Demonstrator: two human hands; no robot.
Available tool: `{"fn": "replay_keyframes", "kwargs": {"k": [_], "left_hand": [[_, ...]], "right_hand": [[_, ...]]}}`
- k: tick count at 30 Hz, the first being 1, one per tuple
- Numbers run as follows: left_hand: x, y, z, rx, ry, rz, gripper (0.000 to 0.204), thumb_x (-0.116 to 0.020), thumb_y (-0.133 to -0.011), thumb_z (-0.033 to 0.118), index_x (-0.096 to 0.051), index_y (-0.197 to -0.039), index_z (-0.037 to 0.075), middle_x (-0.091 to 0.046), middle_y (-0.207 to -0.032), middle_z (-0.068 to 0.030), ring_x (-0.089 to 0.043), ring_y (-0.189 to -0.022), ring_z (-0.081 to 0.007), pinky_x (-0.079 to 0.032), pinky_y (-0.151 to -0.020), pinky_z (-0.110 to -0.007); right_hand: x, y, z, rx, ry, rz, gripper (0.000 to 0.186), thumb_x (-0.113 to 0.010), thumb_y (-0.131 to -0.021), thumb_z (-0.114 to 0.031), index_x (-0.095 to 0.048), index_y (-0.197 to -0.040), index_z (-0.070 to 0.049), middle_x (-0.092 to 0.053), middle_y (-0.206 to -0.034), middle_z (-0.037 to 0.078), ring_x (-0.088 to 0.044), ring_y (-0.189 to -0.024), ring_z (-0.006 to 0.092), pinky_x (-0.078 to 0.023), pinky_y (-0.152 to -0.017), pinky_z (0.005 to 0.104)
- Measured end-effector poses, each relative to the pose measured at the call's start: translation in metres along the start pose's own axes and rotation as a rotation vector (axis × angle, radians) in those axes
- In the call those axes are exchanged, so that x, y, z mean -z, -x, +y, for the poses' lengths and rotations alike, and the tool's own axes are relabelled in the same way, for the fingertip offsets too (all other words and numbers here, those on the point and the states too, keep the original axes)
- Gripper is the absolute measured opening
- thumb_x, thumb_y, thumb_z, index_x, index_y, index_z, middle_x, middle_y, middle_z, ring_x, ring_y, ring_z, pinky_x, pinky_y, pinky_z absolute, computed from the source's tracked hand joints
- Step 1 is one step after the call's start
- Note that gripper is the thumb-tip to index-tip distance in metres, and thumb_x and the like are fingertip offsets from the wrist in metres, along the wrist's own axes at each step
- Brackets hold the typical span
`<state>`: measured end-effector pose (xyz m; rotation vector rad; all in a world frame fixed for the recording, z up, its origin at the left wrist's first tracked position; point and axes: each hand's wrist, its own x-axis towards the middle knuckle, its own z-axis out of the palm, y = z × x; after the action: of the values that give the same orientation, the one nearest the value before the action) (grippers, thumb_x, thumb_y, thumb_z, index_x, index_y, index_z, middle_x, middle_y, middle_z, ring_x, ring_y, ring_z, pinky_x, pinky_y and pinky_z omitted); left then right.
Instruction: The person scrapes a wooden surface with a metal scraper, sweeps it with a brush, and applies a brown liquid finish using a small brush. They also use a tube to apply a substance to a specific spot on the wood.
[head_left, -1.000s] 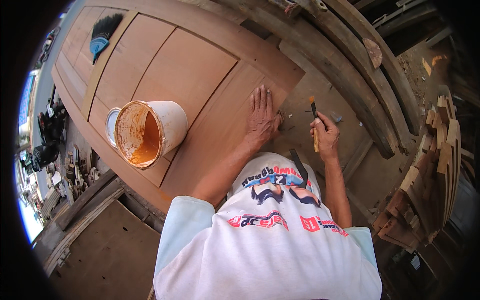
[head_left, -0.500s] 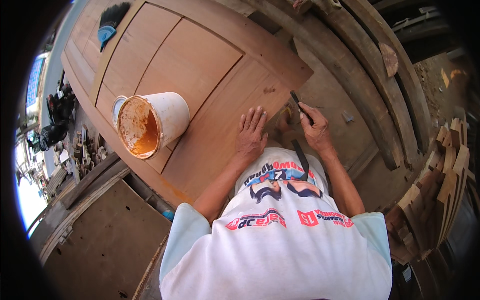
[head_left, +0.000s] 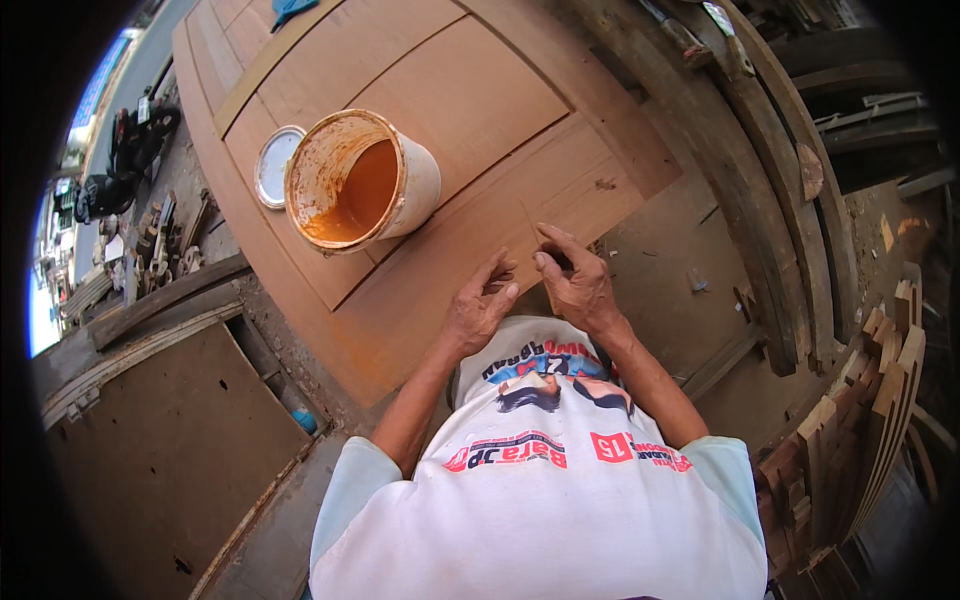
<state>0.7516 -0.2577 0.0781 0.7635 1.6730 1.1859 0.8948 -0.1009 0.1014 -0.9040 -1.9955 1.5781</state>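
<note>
My left hand [head_left: 478, 305] hovers over the near edge of a brown wooden panel door [head_left: 480, 235], fingers loosely curled and thumb apart, with nothing visible in it. Close beside it, my right hand [head_left: 582, 285] is closed in a pinch. A thin strip [head_left: 530, 222], seen nearly edge-on, seems to stick up from its fingers; its kind cannot be made out. Left of my hands, a white bucket [head_left: 418, 190], stained orange-brown inside and tilted toward me, holds orange liquid [head_left: 362, 195]. Its round white lid [head_left: 275, 168] lies against it on the door.
Long curved timbers [head_left: 740, 190] run along the right, with a scraper-like tool [head_left: 728, 38] on top. Stacked cut boards [head_left: 850, 420] stand at lower right. A flat brown panel [head_left: 170, 450] lies at lower left, and a motorcycle [head_left: 125, 160] is parked beyond. A blue brush part [head_left: 290, 10] shows at the top.
My left hand has lifted off the door and curled. My right hand has moved left beside it; the dark strip it held no longer shows clearly. The view has shifted, so the bucket appears further right.
</note>
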Motion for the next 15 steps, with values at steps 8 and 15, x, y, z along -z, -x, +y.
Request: {"fn": "replay_keyframes", "kwargs": {"k": [8, 15], "left_hand": [[0.001, 0.015, 0.045, -0.071, 0.36, 0.099, 0.056, -0.056, -0.108, 0.014, -0.039, -0.16, 0.001, -0.064, -0.109, -0.0062, -0.061, -0.096, -0.0113, -0.053, -0.083, -0.027], [0.039, 0.035, 0.062, -0.336, -0.092, 0.515, 0.044, -0.059, -0.102, 0.01, -0.053, -0.143, -0.005, -0.062, -0.092, -0.0032, -0.057, -0.078, -0.0095, -0.05, -0.073, -0.026]], "right_hand": [[-0.005, -0.034, -0.066, 0.169, 0.111, -0.145, 0.037, -0.073, -0.101, -0.019, -0.067, -0.133, 0.0, -0.074, -0.112, 0.015, -0.074, -0.099, 0.0239, -0.06, -0.087, 0.0356], [0.139, -0.187, -0.02, 0.448, 0.861, 0.425, 0.048, -0.073, -0.099, -0.024, -0.062, -0.14, -0.001, -0.061, -0.137, 0.024, -0.06, -0.127, 0.041, -0.052, -0.104, 0.0497]]}}
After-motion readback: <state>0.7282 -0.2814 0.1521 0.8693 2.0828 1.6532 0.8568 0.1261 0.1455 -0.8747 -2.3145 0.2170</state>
